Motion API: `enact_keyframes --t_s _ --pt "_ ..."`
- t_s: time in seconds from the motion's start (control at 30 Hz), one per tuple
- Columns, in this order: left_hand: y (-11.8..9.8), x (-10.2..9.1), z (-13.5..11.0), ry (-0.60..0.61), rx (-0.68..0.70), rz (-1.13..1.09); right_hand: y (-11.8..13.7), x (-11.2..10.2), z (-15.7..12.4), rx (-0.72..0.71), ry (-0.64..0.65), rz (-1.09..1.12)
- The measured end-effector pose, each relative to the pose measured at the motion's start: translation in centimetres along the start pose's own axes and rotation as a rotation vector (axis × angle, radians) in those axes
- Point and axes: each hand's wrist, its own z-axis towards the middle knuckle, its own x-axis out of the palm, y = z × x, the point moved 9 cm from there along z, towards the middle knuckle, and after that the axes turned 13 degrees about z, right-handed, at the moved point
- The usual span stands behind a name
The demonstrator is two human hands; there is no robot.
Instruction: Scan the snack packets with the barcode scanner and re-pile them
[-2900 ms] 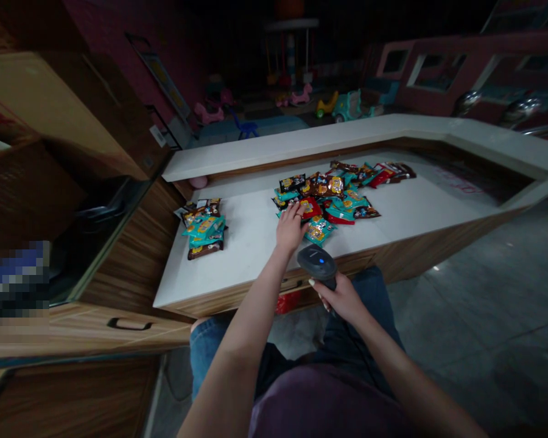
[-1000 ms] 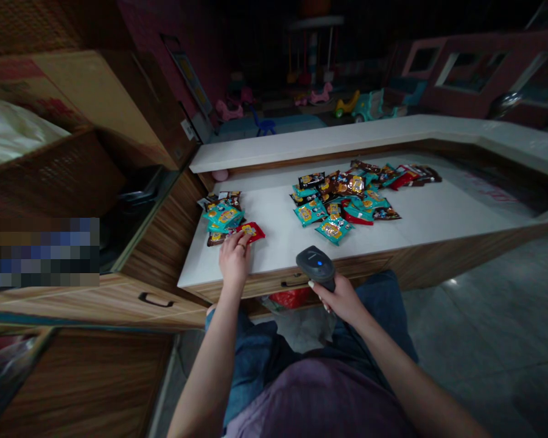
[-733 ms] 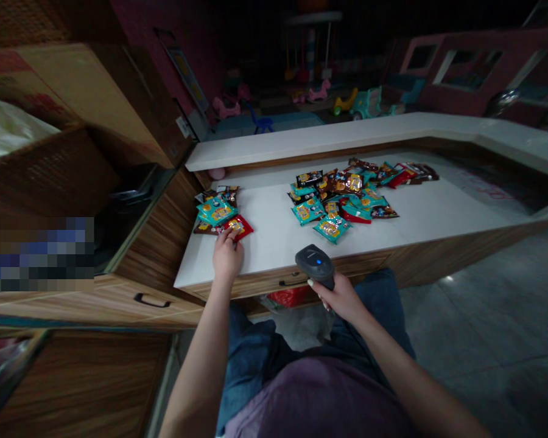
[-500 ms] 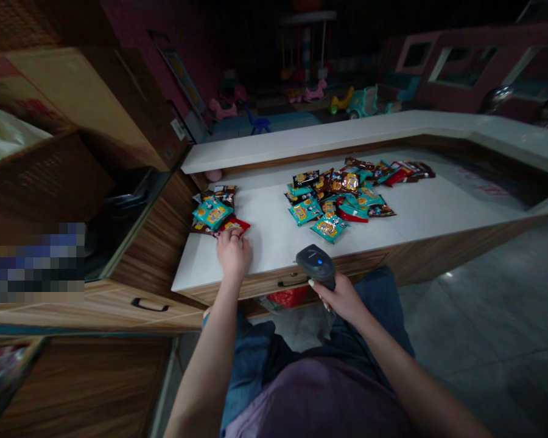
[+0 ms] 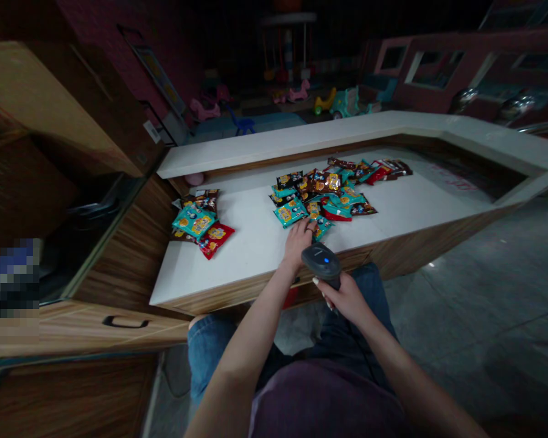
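My right hand [image 5: 344, 295] is wrapped round the handle of a dark barcode scanner [image 5: 322, 260], which shows a blue light on top. Beside the scanner's head, my left hand [image 5: 298, 242] reaches to the near edge of the larger pile, its fingers stretched out over a teal snack packet [image 5: 323, 229] and partly covering it. Another teal packet [image 5: 290, 212] lies just beyond those fingers, among brown, black and red ones. At the counter's left end is a smaller pile, with a teal packet [image 5: 194, 220] on top and a red packet [image 5: 216, 238] in front.
The white counter [image 5: 251, 243] has a raised ledge [image 5: 274, 145] along its back. Cardboard boxes [image 5: 73, 91] stand at the left above a wooden drawer with a black handle [image 5: 125, 322]. Beyond the ledge are ride-on toys [image 5: 346, 102] and a blue chair [image 5: 241, 121].
My left hand has left the red packet at the left pile and moved right to the larger pile. The red packet lies there uncovered. My right hand still holds the scanner.
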Motion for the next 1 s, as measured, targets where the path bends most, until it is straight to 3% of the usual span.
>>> enact_keyframes --t_s 0.17,0.3,0.4,0.57,0.73,1.0 --pt "2.2 -1.7 -1.2 -0.128 -0.169 -0.332 -0.4 -0.3 0.1 0.027 -0.019 0.033" --pt "7.0 -3.4 -4.0 -0.294 -0.489 -0.773 -0.6 0.7 0.3 0.024 0.009 0.045" --pt "10.4 -3.5 -6.5 -0.36 -0.748 -1.097 -0.7 1.7 0.5 0.02 0.036 0.041" --pt "13.7 -3.6 -9.5 -0.422 -0.994 -1.39 -0.7 3.4 1.1 0.002 0.071 0.017" --pt "15.3 -3.7 -10.5 -0.51 -0.996 -1.461 -0.6 4.6 1.6 -0.011 0.104 0.01" --pt "15.3 -3.4 -10.9 -0.549 -0.894 -1.44 1.8 4.4 2.1 -0.101 0.061 -0.066"
